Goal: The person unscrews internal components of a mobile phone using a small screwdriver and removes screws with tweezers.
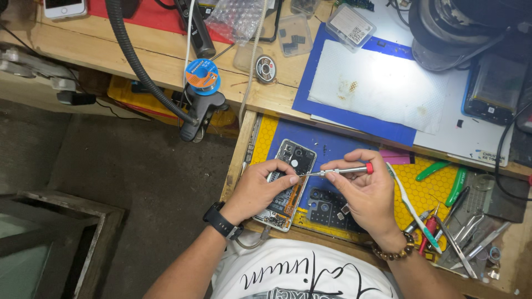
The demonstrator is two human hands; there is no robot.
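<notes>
The desk (166, 61) is a wooden bench with a lower tray in front of the person, and a blue mat (332, 145) lies in that tray over a yellow one. A white cloth (382, 86) is spread on the upper level under a bright lamp. On the blue mat lies the phone (289, 184), opened with its back off (circuit parts showing), tilted a little and near the tray's left wall. The left hand (260, 188) rests over the phone's lower half, its grip pressed flat on the body, thumb near the middle. The right hand (363, 191) holds a screwdriver (339, 171) in a narrow pinch, red cap pointing right, tip touching the phone's right edge. Just beside this hand lies a toothbrush (413, 207). Tweezers (463, 235) sit farther right. A solder spool (201, 76) stands on the desk, well apart.
</notes>
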